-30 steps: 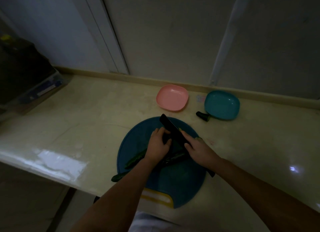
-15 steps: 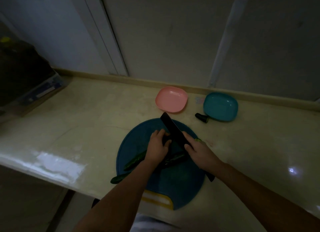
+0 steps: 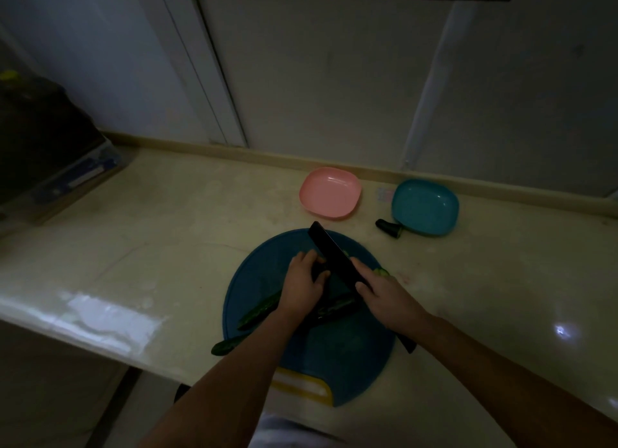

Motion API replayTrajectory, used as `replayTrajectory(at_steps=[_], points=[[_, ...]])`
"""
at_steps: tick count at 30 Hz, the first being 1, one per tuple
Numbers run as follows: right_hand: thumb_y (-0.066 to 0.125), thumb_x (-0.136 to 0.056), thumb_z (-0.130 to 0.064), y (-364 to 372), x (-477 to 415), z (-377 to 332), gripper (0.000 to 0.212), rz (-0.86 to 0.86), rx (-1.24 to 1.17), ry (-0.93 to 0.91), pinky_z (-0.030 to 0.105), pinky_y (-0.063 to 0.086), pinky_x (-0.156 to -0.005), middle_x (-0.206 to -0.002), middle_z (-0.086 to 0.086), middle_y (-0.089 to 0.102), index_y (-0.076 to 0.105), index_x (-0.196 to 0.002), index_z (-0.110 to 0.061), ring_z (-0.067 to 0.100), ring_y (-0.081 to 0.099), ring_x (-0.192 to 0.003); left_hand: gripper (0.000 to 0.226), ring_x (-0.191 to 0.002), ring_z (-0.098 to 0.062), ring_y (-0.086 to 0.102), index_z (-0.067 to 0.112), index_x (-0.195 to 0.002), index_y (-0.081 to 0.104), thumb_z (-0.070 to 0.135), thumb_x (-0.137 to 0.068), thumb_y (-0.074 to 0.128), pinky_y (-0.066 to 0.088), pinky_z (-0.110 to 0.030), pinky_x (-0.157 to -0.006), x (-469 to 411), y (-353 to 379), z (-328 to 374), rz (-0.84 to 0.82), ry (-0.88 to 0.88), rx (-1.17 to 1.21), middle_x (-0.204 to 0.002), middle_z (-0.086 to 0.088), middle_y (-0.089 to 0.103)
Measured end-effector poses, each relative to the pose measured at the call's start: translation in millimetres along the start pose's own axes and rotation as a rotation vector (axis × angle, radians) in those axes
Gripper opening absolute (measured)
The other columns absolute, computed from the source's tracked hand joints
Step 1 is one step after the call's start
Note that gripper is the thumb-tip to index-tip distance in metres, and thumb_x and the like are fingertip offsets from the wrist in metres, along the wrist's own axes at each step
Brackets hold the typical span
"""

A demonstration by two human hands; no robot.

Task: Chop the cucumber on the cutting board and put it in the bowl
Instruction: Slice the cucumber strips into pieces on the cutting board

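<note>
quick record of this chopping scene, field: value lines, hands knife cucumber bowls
left hand: holds cucumber down on cutting board, beside blade
right hand: grips knife
knife: dark blade, tip pointing toward pink bowl
cucumber: long strips on board, one end over its left edge
pink bowl: no pieces seen inside
teal bowl: no pieces seen inside; cucumber end lies beside it on counter

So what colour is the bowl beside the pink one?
The bowl is teal; head view shows it.
</note>
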State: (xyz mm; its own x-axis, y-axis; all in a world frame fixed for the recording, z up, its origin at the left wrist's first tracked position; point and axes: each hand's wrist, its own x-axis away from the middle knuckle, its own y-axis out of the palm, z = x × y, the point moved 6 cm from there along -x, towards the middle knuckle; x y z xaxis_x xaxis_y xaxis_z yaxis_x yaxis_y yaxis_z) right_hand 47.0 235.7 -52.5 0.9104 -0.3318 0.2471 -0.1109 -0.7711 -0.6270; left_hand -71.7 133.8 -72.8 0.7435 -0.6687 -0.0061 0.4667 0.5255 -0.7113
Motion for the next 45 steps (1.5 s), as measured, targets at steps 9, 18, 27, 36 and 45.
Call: replayTrajectory(at_steps=[9, 18, 27, 36, 45], points=[[0.038, -0.098, -0.020, 3.3, -13.3, -7.5, 0.056, -0.059, 0.043, -0.023, 0.033, 0.053, -0.076, -0.100, 0.011, 0.066, 0.016, -0.148, -0.034, 0.020, 0.062, -0.078, 0.015, -0.088, -0.013, 0.048, 0.011, -0.098, 0.056, 0.011, -0.085, 0.064, 0.033, -0.017, -0.073, -0.2, -2.1, 0.8, -0.006, -0.019, 0.042, -0.093, 0.003, 0.046], [0.036, -0.099, -0.017, 4.9, -7.7, -4.7, 0.055, -0.039, 0.043, -0.019, 0.026, 0.042, -0.072, -0.098, 0.005, 0.058, 0.015, -0.148, -0.031, 0.016, 0.053, -0.082, 0.016, -0.088, -0.011, 0.049, 0.017, -0.092, 0.053, 0.009, -0.084, 0.064, 0.033, -0.016, -0.072, 1.2, -3.2, 1.4, -0.009, -0.026, 0.091, -0.090, 0.004, 0.048], [0.037, -0.099, -0.017, 0.4, 5.2, 7.6, 0.053, -0.029, 0.003, -0.005, 0.030, 0.041, -0.100, -0.136, 0.006, 0.048, 0.019, -0.148, -0.027, 0.018, 0.049, -0.117, 0.016, -0.090, -0.015, 0.050, 0.009, -0.096, 0.056, 0.012, -0.084, 0.065, 0.035, -0.018, -0.076, -0.1, -2.3, -0.9, 0.002, -0.038, 0.045, -0.092, 0.001, 0.049], [0.038, -0.099, -0.019, 0.5, 8.0, 6.0, 0.053, -0.029, -0.042, -0.012, 0.028, 0.036, -0.106, -0.144, 0.000, 0.041, 0.019, -0.147, -0.029, 0.014, 0.043, -0.127, 0.015, -0.090, -0.014, 0.049, 0.008, -0.095, 0.055, 0.014, -0.085, 0.065, 0.033, -0.017, -0.075, 1.1, -3.2, 0.5, -0.007, -0.044, 0.034, -0.092, 0.002, 0.048], [0.037, -0.099, -0.020, -0.4, 3.0, 2.3, 0.053, -0.028, -0.014, -0.014, 0.028, 0.041, -0.097, -0.133, 0.004, 0.048, 0.018, -0.147, -0.029, 0.016, 0.049, -0.113, 0.013, -0.082, -0.010, 0.044, 0.008, -0.093, 0.055, 0.013, -0.085, 0.064, 0.028, -0.012, -0.068, 1.8, -3.2, 1.9, 0.009, -0.028, 0.021, -0.091, 0.001, 0.046]])
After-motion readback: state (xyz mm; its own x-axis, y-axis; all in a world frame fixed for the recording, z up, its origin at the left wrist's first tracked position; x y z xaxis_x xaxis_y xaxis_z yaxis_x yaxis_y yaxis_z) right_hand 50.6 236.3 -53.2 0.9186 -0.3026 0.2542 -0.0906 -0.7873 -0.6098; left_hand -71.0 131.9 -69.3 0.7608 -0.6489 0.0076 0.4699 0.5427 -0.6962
